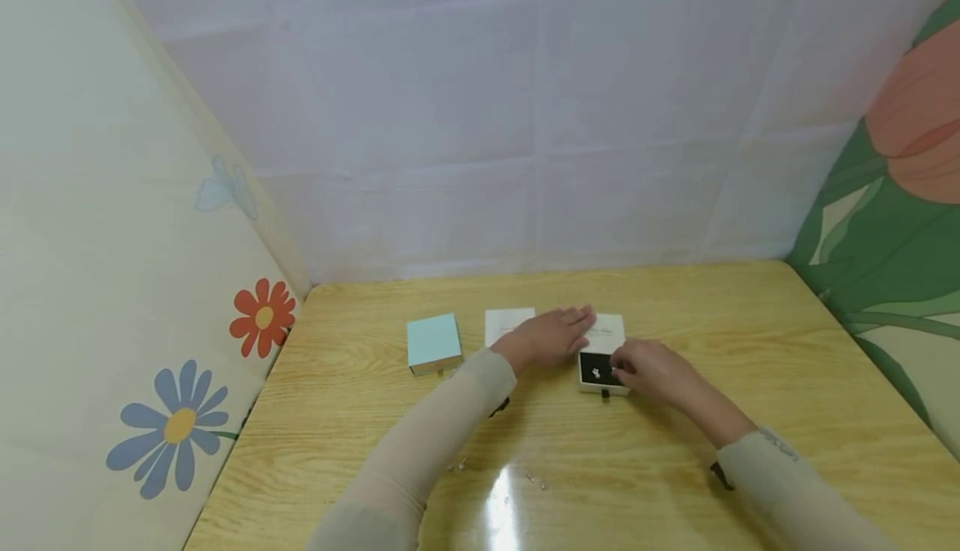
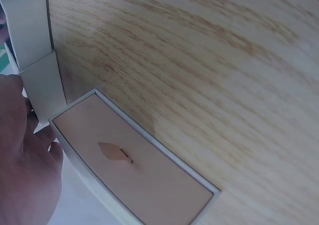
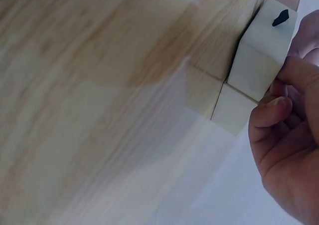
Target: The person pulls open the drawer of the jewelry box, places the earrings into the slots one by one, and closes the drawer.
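A white drawer-style jewelry box lies with its drawer pulled out toward me. On the drawer's black insert sits a small silver earring. My left hand rests with straightened fingers on the left side of the box's sleeve. With thumb and curled fingers, my right hand pinches a tiny bright piece, seemingly an earring, at the right part of the insert; the fingertips mostly hide it. A black pull tab sticks out of the drawer front.
Partly behind my left hand is a second white box, with a pinkish front and tab. Further left sits a light blue box. Small earrings lie on the wooden table nearer me. A white cloth wall stands behind.
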The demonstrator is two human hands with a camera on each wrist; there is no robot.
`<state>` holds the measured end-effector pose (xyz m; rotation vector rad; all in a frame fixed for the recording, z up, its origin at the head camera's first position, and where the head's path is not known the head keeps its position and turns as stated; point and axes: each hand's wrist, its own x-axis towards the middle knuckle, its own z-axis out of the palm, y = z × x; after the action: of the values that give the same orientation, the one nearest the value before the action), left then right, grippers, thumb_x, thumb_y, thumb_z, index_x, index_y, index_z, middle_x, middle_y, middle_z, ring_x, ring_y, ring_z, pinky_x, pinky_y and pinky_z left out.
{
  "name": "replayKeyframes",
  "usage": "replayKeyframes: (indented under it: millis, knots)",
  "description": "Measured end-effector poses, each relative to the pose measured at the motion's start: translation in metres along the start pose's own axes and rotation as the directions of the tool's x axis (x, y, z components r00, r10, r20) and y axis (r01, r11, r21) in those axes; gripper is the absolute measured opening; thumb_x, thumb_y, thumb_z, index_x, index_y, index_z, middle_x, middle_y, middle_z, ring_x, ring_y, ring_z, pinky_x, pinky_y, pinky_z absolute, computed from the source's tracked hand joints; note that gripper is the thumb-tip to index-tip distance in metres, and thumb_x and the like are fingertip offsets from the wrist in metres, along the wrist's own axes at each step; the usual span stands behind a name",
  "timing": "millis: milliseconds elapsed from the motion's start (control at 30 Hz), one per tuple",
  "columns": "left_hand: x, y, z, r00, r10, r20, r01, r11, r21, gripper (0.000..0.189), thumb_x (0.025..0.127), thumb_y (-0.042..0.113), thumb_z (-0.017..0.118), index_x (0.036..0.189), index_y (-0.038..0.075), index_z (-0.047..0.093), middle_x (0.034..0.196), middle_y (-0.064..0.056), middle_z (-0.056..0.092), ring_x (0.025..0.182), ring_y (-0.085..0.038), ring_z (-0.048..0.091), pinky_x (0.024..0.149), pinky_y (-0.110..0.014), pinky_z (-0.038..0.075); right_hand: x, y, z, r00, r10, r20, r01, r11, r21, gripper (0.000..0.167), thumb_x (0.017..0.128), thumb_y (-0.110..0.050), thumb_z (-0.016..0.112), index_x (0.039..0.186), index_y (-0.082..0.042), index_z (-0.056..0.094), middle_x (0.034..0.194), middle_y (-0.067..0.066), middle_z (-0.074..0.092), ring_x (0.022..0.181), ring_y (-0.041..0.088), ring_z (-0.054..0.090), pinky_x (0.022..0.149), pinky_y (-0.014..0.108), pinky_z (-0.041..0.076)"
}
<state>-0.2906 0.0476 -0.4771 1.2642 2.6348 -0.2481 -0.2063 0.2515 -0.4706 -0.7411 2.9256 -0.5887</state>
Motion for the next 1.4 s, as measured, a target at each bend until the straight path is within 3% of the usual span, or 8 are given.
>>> replayKeyframes:
  millis: [567,1000,1400]
  knots:
    - [-0.0025,0.0009,-0.0023,1.0,-0.003,0.004,0.003,1.0,-0.012,0.058,0.113,0.041,0.016,0.164,0.017,0.006,0.171,0.001,0.003,0.157,-0.018,0.011,0.127,-0.03,0.01,0.0037,-0.0033,0.0011,0.999,0.04,0.006,-0.04,0.999,0.0,0.006,0.085,-0.005,0.076,0.09,-0.002,0.076,0.078,0.001,0.068,0.069,0.011,0.059,0.064,0.031,0.056]
    - [-0.0037,0.0023,-0.003,1.0,-0.003,-0.003,0.003,1.0,-0.007,0.059,0.112,0.042,0.016,0.164,0.016,0.007,0.171,0.0,0.006,0.156,-0.018,0.013,0.127,-0.029,0.012,0.0035,-0.0013,0.004,0.996,0.085,-0.009,-0.084,0.995,0.05,0.01,0.084,-0.007,0.076,0.092,-0.002,0.073,0.074,-0.001,0.062,0.065,0.011,0.054,0.06,0.028,0.051]
    - [-0.0061,0.0026,-0.0042,1.0,0.012,-0.015,-0.013,1.0,-0.019,0.058,0.113,0.039,0.017,0.164,0.014,0.008,0.171,-0.001,0.006,0.157,-0.018,0.012,0.127,-0.03,0.013,0.0016,-0.0088,0.0013,0.993,0.12,-0.022,-0.12,0.993,-0.001,0.01,0.084,-0.005,0.075,0.093,0.0,0.073,0.077,0.002,0.066,0.067,0.014,0.058,0.062,0.032,0.056]
